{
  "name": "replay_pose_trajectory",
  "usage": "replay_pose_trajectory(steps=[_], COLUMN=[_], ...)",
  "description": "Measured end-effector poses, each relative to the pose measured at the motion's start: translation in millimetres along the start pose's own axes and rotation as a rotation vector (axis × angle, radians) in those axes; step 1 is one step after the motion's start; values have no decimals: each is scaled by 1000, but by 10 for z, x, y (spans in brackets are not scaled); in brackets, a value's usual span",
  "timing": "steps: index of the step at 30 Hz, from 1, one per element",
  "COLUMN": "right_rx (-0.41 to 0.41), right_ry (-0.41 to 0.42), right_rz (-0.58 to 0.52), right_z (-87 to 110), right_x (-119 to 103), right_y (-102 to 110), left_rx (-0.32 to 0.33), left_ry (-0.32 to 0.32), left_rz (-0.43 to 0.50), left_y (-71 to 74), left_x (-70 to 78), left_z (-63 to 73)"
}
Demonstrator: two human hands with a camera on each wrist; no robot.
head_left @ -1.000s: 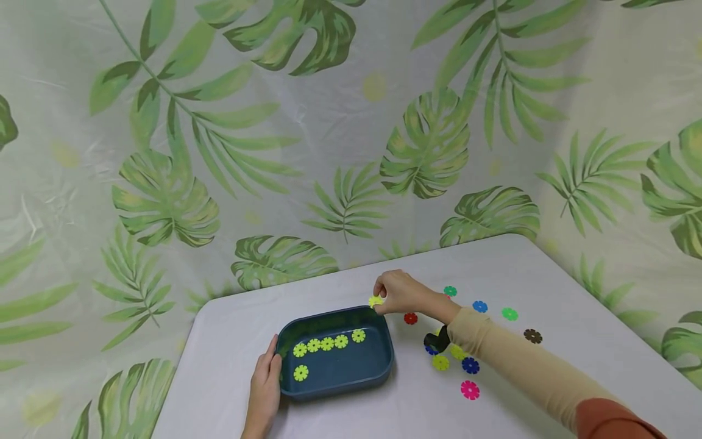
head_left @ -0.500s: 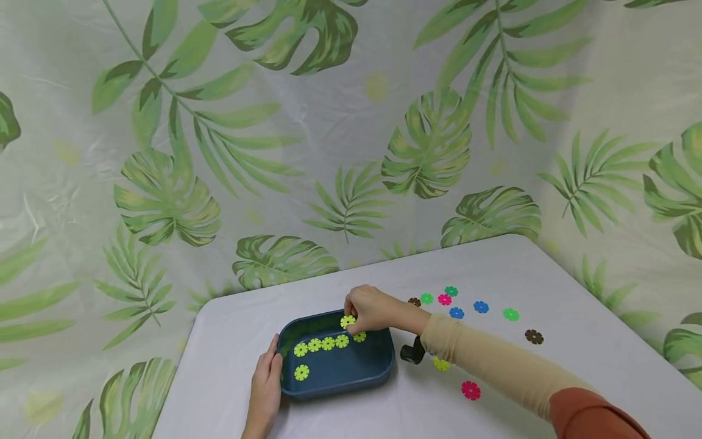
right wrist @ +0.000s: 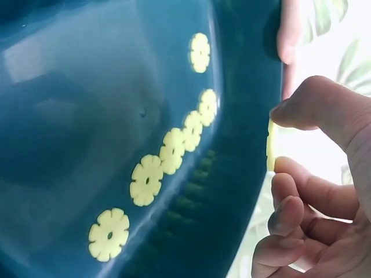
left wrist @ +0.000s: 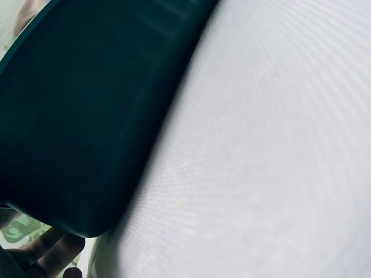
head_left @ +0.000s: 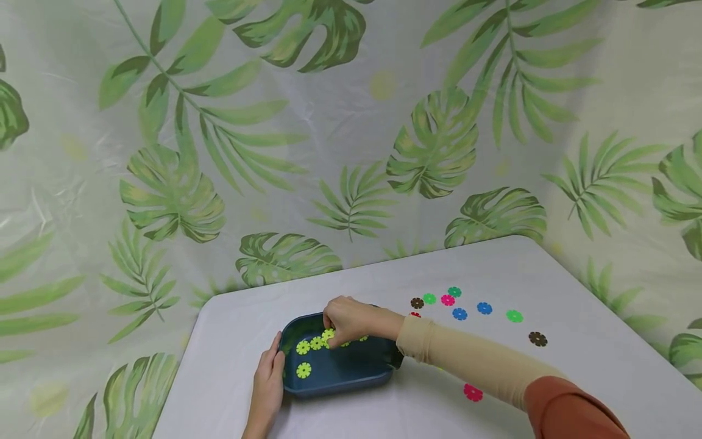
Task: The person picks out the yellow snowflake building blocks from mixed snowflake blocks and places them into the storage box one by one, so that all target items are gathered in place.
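My left hand [head_left: 267,384] holds the left end of the dark blue tray [head_left: 340,385]. In the left wrist view, fingers [left wrist: 61,255] touch the tray's outer wall. My right hand [head_left: 353,320] is above the tray and pinches one yellow snowflake disc [right wrist: 271,145] between thumb and fingertip, its edge turned to the right wrist view. On the tray floor lie several matching yellow discs, most in a row along the far side, with one yellow disc [head_left: 304,370] apart near the left front. The right hand covers part of that row in the head view.
Right of the tray, loose discs lie on the white table [head_left: 219,347]: a pink disc [head_left: 473,392], a brown disc [head_left: 538,339], a blue disc [head_left: 484,308], a green disc [head_left: 514,316] and several others. My right forearm hides some. A leaf-patterned sheet [head_left: 351,152] hangs behind.
My right hand has moved left with the yellow snowflake disc, from beyond the tray's far right rim to above the row. The left hand has stayed on the tray.
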State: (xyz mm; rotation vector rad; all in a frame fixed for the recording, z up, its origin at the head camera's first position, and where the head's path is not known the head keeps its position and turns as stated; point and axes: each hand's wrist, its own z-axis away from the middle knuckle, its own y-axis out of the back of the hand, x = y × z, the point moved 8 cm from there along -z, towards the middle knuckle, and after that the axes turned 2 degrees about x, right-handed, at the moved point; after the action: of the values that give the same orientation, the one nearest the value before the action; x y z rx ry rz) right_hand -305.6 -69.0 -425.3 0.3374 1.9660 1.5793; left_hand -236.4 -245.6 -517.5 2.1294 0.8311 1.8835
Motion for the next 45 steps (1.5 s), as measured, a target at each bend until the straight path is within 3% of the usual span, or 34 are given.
replay_pose_trajectory(steps=[15, 21, 45], right_rx=[-173, -209, -317], right_ry=[-15, -1, -32], right_rz=[51, 76, 6], right_z=[-203, -243, -326], right_x=[-78, -84, -70], right_y=[-344, -467, -725], left_rx=[34, 34, 27], left_ry=[-37, -37, -39], left_rz=[13, 22, 16], left_y=[36, 36, 43], left_x=[3, -5, 14], left_z=[-25, -31, -25])
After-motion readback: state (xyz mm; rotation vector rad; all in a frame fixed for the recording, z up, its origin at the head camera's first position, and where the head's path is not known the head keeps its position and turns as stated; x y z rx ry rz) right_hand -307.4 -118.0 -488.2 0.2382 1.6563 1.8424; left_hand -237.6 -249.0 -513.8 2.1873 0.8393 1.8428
